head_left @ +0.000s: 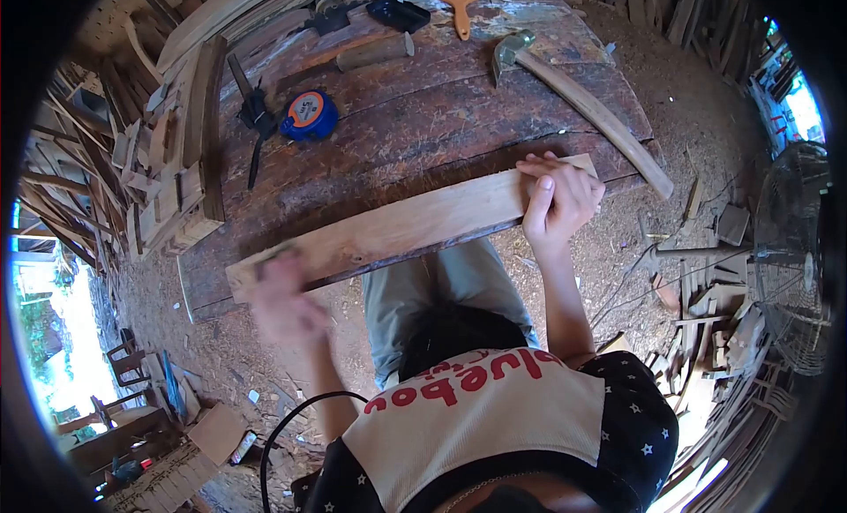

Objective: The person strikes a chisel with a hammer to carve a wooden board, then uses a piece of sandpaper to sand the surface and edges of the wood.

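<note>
A long, pale wooden board [397, 226] lies at a slant along the near edge of the worn wooden workbench [397, 116]. Near the board's right end, my right hand [565, 195] is closed over it, fingers curled across the top and thumb along the near side. My left hand [289, 301], smeared by motion, is at the left end of the board. A small dark thing [275, 254] shows at its fingers, seemingly held against the wood; its kind is too blurred to tell.
On the bench lie a hammer [582, 107], a blue tape measure [309, 116], a wooden-handled tool [375, 52], a black clamp-like tool [256, 112] and an orange-handled brush [460, 14]. Stacked wood strips [190, 151] line the left side. A fan [794, 257] stands right.
</note>
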The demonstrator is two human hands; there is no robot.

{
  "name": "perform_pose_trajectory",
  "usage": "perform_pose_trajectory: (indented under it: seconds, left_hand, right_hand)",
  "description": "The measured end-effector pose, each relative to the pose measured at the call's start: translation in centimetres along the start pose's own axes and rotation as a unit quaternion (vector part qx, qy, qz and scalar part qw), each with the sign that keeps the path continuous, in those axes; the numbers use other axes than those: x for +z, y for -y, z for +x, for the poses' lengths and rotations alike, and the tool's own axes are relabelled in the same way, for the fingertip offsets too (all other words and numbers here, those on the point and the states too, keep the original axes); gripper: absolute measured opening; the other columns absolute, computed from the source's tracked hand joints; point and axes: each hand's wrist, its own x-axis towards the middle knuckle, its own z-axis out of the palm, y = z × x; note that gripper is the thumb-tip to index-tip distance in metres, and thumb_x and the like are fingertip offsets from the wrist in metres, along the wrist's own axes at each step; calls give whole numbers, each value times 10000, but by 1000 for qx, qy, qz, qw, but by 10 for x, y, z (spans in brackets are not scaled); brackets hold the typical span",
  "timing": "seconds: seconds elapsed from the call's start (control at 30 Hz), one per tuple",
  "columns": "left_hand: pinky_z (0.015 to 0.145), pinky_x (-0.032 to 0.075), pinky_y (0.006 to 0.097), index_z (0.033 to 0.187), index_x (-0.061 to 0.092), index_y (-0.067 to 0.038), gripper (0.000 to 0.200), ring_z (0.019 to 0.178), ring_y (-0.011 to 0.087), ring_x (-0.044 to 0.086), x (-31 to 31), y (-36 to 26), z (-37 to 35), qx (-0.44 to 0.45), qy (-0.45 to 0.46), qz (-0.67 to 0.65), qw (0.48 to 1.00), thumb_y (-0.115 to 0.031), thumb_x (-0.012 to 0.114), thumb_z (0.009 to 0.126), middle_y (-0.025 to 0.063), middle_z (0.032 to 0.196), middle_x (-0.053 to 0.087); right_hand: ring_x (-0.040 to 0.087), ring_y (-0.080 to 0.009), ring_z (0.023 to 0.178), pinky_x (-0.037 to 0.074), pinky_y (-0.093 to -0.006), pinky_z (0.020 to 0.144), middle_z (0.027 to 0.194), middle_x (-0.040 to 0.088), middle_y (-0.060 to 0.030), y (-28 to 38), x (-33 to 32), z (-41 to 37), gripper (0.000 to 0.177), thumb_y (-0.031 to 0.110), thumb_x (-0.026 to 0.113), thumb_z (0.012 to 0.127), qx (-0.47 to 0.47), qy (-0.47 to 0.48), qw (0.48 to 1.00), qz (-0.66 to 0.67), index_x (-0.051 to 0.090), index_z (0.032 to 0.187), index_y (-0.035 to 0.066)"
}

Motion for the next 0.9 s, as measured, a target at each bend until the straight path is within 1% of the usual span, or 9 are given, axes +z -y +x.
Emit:
perform_pose_trajectory:
  seconds: [0.07,0.13,0.23,0.3,0.37,0.57,0.73,0.8,0.9]
  left_hand:
    - [927,443,382,1013,699,-71,408,989,215,650,32,-46,-4,55,40,3,998,-260,342,953,54,1003,703]
    - [841,485,399,957,698,-49,381,902,227,670,54,-90,14,89,-2,21,996,-235,365,965,97,952,703]
    - [888,473,374,952,718,-90,484,943,215,664,33,-47,10,140,82,56,985,-339,304,974,58,921,714]
    - [799,514,388,926,704,-30,514,862,253,678,8,-7,2,-17,21,-34,999,-337,297,990,108,864,708]
    - [724,532,392,913,676,30,503,788,290,678,-27,34,-9,5,-45,131,990,-298,305,1000,140,850,697]
    - [814,472,356,997,680,-52,359,985,257,649,35,-36,5,65,-52,-2,997,-190,349,974,95,952,709]
    - [771,526,363,940,701,0,430,819,278,693,41,-59,19,120,40,-9,992,-192,318,985,132,885,710]
    - [756,541,386,928,687,37,434,789,298,689,18,-19,13,67,44,-102,992,-196,326,991,143,884,706]
    - [728,549,367,916,674,65,414,817,269,678,-18,27,-1,-25,-77,44,996,-195,364,1003,166,881,698]
  right_hand:
    - [624,-81,762,315,-268,766,766,675,71,-1,0,0,247,183,486,880,-1,-2,1000,3,689,739,178]
    - [624,-82,762,315,-267,768,767,675,71,-1,1,0,248,182,485,880,-1,-2,1000,0,689,740,178]
    - [625,-83,762,315,-267,769,769,677,69,-3,1,-1,244,178,490,876,-4,1,1000,2,690,737,175]
    - [627,-82,765,315,-266,768,765,676,68,-3,0,0,236,175,497,869,-7,-2,1000,4,689,732,173]
    - [628,-83,764,316,-266,766,762,676,68,-3,0,1,233,175,501,866,-3,-1,1000,6,689,729,173]
    - [629,-88,746,325,-267,754,756,678,65,-4,2,0,216,169,518,851,-2,-5,1000,2,690,720,174]
    - [624,-88,743,320,-267,762,755,679,72,-6,3,-2,209,173,529,850,-14,-17,1000,0,690,717,180]
    - [626,-84,759,316,-267,766,753,677,77,-7,3,-3,218,180,526,858,-14,-13,1000,-2,688,711,182]
    - [629,-84,768,316,-271,772,747,675,77,-6,3,-4,227,186,520,864,-3,-14,1000,3,687,710,184]
